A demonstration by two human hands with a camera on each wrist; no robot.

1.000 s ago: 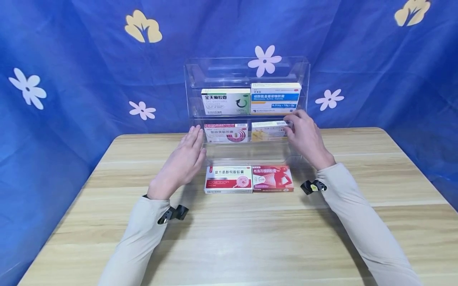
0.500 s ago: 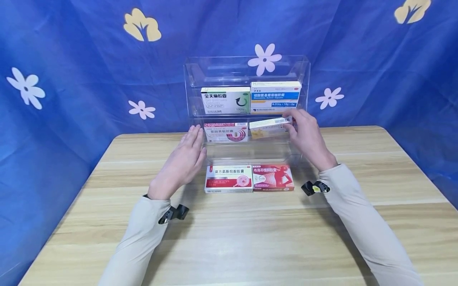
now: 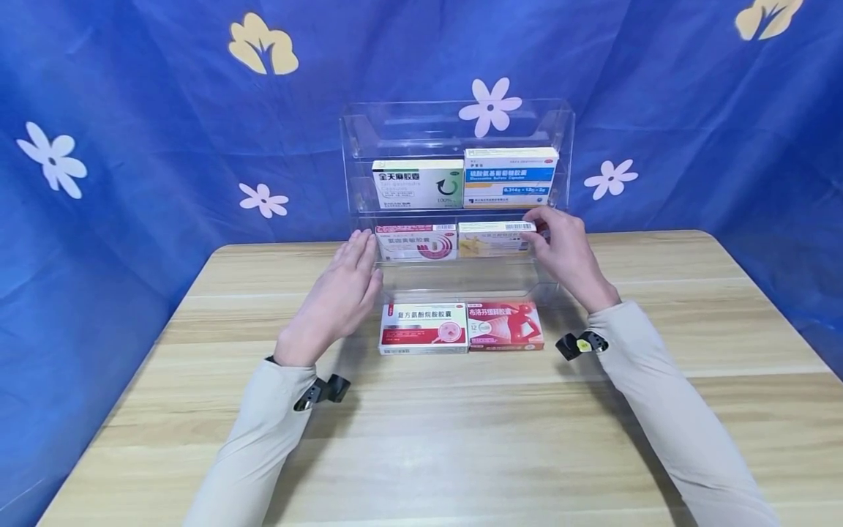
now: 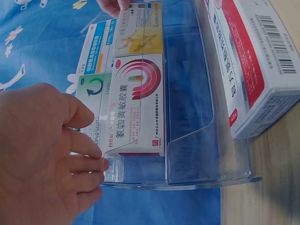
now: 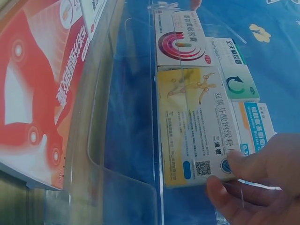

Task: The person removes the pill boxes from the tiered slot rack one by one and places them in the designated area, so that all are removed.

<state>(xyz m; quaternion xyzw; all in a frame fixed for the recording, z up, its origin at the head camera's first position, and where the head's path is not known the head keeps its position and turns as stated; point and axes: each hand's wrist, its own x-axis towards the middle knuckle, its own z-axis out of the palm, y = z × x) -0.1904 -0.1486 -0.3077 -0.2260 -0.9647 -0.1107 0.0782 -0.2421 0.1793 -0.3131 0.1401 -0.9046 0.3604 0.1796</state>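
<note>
A clear acrylic display rack with stepped tiers stands at the back of the table. My right hand pinches the right end of a yellow-and-white medicine box, thumb in front. This box sits level in the middle tier, its left end right at a white medicine box with pink rings. With fingers extended, my left hand rests at the rack's left side; the left wrist view shows its fingertips at the rack's edge. The tier above holds a green-and-white medicine box and a blue-and-white medicine box.
In front of the rack, a red-and-white medicine box and a red medicine box lie side by side, low down. Beneath is a wood-grain table. A blue curtain with flower patterns hangs behind.
The yellow-and-white box has shifted slightly left, tilted up at its right end, then come level beside the pink-ringed box. My right hand kept hold of it; the left hand stayed in place.
</note>
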